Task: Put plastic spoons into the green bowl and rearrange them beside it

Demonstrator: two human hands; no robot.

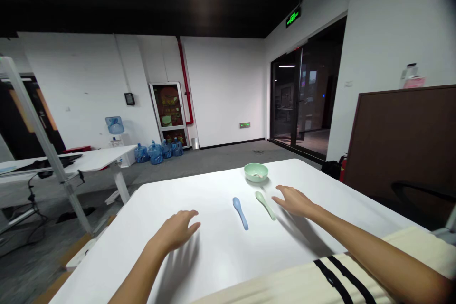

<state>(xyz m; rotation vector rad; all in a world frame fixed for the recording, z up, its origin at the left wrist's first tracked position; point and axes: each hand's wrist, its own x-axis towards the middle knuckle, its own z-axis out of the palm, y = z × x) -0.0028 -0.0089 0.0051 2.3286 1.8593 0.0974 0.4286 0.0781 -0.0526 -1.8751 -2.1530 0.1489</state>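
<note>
My left hand [179,231] hovers over the left part of the white table [213,261], thumb and fingers apart, holding nothing. To its right lies a blue spoon [241,213], its bowl end pointing away from me. Beside that spoon is a light green spoon [265,205], also with the bowl end away. My right hand [294,200] is just right of the green spoon, above the table, fingers apart and empty. Beyond the spoons, near the far edge, a green bowl [256,173] stands upright; something small and pale shows inside it, too small to name.
A second white table [99,156] with a metal post [46,137] stands on the left. Several blue water bottles [156,153] rest on the floor behind. A brown partition [402,137] and a dark chair [420,190] are to the right.
</note>
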